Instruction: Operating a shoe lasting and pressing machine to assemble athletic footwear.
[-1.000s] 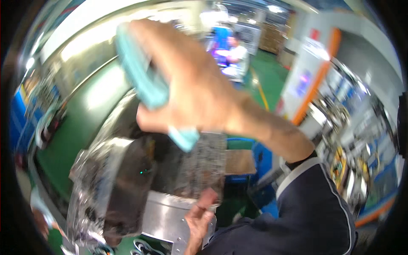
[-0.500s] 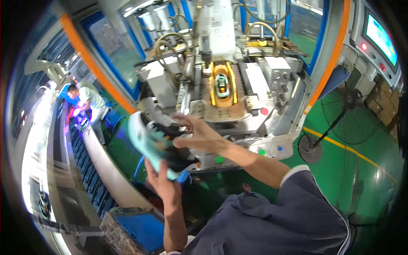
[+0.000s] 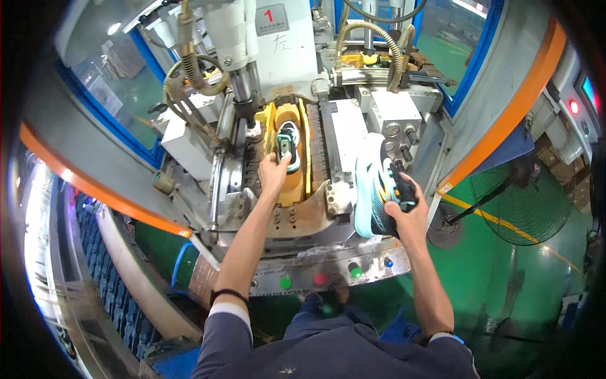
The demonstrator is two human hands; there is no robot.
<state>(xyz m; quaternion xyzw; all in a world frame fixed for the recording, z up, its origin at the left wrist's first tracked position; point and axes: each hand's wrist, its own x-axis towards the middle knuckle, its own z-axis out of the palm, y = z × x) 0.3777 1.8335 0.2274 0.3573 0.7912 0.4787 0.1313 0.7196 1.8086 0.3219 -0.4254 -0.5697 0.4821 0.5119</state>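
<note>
My right hand grips a mint, white and black sneaker by its dark collar, thumb on the near side. That sneaker is held up at the front right of the machine, its pale sole facing left. With its arm stretched forward, my left hand is closed on the near end of a second sneaker, thumb on top and part of the fingers hidden. This one, dark with a mint and white edge, sits between yellow side pads in the machine's tan cradle.
Left of the cradle stands a vertical press cylinder with hoses. Coloured buttons line the machine's front panel. Orange-edged frame posts flank the opening. A conveyor runs on the left; a floor fan stands right.
The first sneaker, earlier in both hands at the left, is now in my right hand at the right. My left hand has let go of it and reached onto the sneaker in the machine.
</note>
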